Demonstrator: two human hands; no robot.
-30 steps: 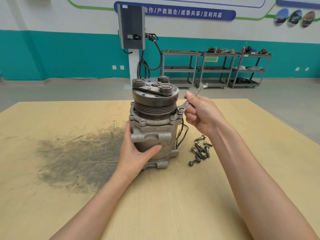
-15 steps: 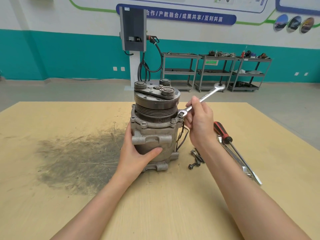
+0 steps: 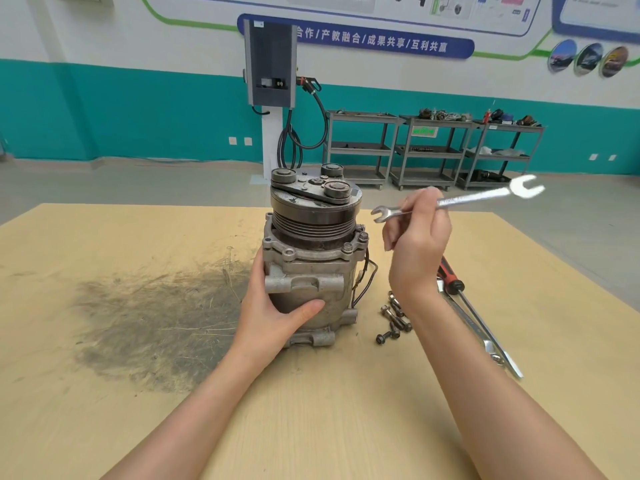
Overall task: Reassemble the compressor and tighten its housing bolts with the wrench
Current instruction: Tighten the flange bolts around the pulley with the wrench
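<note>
We read white Chinese characters on a blue wall banner, among them 合作 and 互利共赢; the stamping on the wrench shank was too blurred to read. The compressor stood upright near the middle of the wooden table, pulley end up, well apart from every table edge we could see. Our left hand gripped its lower housing, thumb across the front and fingers curled round the far side. Our right hand pinched the wrench at mid-shank, held in the air to the right of the pulley, its near open end clear of the housing bolts. Loose bolts lay in a cluster just right of the compressor base. A red-handled screwdriver and a long spanner lay beyond them. Grey shelf carts against the far wall carried assorted parts we could not identify.
</note>
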